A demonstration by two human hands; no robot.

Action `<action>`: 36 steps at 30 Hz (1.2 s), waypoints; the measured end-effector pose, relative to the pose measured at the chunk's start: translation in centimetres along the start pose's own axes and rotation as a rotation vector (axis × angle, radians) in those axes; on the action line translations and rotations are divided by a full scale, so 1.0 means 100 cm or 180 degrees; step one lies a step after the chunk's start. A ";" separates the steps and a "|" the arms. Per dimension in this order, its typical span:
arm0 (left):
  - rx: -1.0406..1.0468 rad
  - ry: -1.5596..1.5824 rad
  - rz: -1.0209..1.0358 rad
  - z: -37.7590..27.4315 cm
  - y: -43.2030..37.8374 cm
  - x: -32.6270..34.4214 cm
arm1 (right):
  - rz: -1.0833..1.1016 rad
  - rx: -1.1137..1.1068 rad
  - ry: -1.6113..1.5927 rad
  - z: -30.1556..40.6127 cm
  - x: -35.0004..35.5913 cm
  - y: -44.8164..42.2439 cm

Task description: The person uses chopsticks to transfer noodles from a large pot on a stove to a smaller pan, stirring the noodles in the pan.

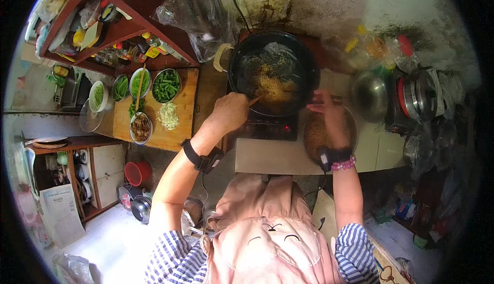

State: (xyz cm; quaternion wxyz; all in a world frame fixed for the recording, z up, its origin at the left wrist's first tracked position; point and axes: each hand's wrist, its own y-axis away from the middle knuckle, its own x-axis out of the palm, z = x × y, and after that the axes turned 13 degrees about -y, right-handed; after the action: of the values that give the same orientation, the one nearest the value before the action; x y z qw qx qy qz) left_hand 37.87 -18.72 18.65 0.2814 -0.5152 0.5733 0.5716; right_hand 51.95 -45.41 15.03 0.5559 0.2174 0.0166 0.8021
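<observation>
My left hand (pixel 231 111) grips wooden chopsticks (pixel 256 100), whose tips reach into a black wok (pixel 240 79). Yellowish noodles (pixel 269 84) lie in the wok, partly veiled by steam. Beside the wok's right rim is my right hand (pixel 331 116), blurred, with fingers apart and nothing visible in them. Below that hand is a round bowl (pixel 354 129) with brownish contents, partly covered by the hand and too blurred to identify. The wok sits on a black electric cooker (pixel 266 126) with a lit red light.
On the left, a wooden cutting board (pixel 186 91) holds bowls of cut greens (pixel 166 85), a bowl of brown pieces (pixel 140 128) and a pale shredded pile (pixel 168 116). A metal bowl (pixel 368 97) and stacked lids (pixel 420 95) stand right. A shelf (pixel 112 44) rises upper left.
</observation>
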 end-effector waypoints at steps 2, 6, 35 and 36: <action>0.0068 0.0179 -0.0092 0.001 0.005 -0.001 | -0.0047 -0.0123 -0.0125 -0.006 -0.003 0.002; 0.0448 0.0418 -0.0688 -0.001 0.020 -0.015 | -0.0251 -0.0376 -0.0233 0.020 0.005 0.022; 0.0898 0.0077 -0.0002 -0.156 0.055 0.096 | -0.1672 -0.0556 0.0128 -0.007 -0.223 0.166; 0.0735 0.0216 0.0033 -0.156 0.057 0.099 | -0.1712 -0.0582 0.0194 0.000 -0.216 0.164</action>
State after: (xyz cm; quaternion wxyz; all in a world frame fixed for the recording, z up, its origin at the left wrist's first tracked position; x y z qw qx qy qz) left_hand 33.76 -37.16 14.59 0.3164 -0.4955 0.6471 0.4854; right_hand 43.67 -71.08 12.26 0.7652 0.1300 0.0180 0.6302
